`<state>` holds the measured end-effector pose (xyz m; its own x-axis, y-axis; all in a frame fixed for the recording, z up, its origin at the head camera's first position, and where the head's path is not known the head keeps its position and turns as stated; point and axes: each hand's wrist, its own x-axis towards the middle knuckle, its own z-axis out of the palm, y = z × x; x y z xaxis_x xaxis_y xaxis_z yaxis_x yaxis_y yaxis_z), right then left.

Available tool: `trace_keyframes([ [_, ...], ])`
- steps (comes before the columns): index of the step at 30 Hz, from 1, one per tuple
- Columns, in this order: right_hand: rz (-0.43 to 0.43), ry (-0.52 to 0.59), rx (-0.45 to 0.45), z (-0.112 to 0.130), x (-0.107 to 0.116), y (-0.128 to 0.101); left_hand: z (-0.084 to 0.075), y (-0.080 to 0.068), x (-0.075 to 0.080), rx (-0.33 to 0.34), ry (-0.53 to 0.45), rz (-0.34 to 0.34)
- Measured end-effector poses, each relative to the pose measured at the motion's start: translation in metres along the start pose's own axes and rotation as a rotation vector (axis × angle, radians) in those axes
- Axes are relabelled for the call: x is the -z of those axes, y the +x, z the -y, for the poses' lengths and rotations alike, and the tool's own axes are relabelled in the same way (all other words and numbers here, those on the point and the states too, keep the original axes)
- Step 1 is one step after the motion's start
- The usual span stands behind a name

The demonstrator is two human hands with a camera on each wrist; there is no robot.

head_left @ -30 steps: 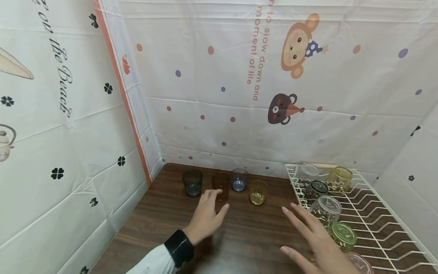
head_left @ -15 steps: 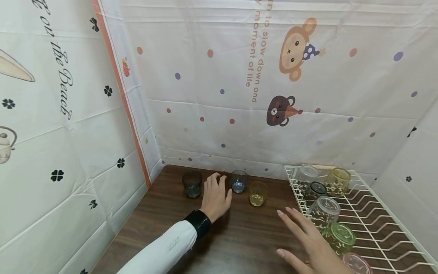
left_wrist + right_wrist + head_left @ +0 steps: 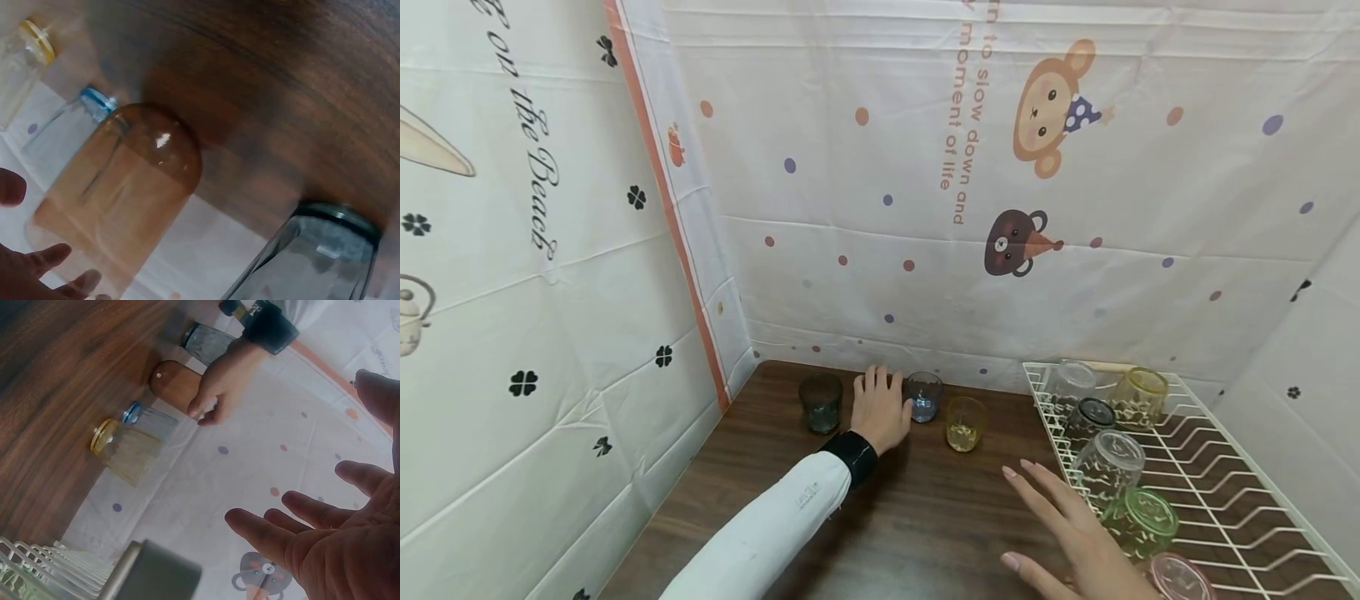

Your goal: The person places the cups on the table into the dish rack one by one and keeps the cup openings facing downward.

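Brown wooden table (image 3: 925,517), wall sheets behind it. White wire rack (image 3: 1217,483) at its right edge, glasses lying in it. Four small glasses stand in a row by the back wall: grey glass (image 3: 821,402), brown glass (image 3: 119,200), blue glass (image 3: 923,395), yellow glass (image 3: 965,422). Left hand (image 3: 880,410) lies over the brown glass, between grey and blue, fingers loosely curved around it; a firm grip cannot be told. Right hand (image 3: 1067,529) hovers over the table beside the rack, fingers spread, holding nothing.
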<state>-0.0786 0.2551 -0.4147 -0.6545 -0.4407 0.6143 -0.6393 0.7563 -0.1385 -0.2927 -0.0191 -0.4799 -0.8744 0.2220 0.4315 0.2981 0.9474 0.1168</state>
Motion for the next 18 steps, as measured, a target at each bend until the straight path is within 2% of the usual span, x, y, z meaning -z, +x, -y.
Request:
trace_keyframes([
  [4,0.001,-0.009,0.002,-0.001,-0.001,-0.001,0.004,-0.002,-0.009,-0.010,0.007,-0.015],
  [7,-0.001,-0.012,0.001,0.000,-0.002,-0.002,0.006,-0.002,-0.014,-0.030,0.057,-0.011],
  [12,0.004,-0.001,0.003,0.002,-0.008,-0.002,0.009,-0.001,-0.016,-0.047,0.124,0.027],
  [18,0.026,-0.003,0.002,0.002,-0.011,-0.003,0.011,0.001,-0.017,-0.063,0.168,0.009],
])
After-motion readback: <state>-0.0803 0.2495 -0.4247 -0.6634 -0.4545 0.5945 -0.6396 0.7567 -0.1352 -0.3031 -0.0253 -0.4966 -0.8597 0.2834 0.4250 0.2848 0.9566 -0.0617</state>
